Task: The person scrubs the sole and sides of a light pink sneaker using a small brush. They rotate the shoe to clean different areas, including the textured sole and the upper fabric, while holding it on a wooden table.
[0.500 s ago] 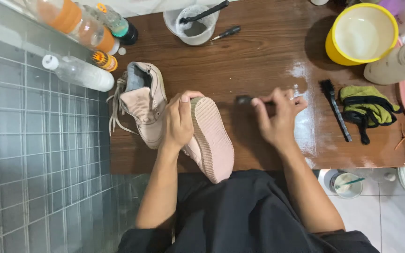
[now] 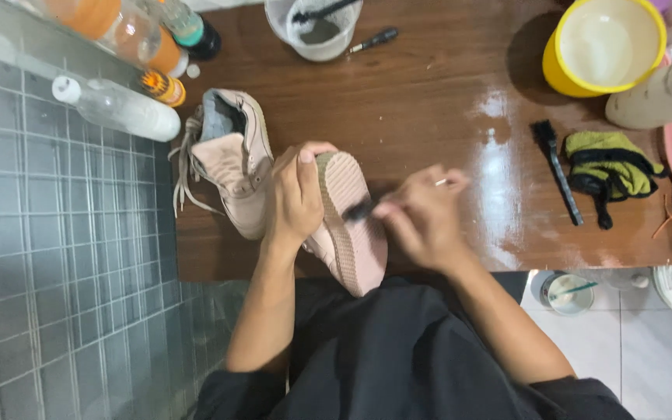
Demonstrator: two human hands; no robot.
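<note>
Left hand: clasps pink shoe, sole up. Right hand: closed round small brush touching sole; second shoe beside left hand.

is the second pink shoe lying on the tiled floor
No, the second pink shoe rests on the brown wooden table, beside the tiled surface.
</note>
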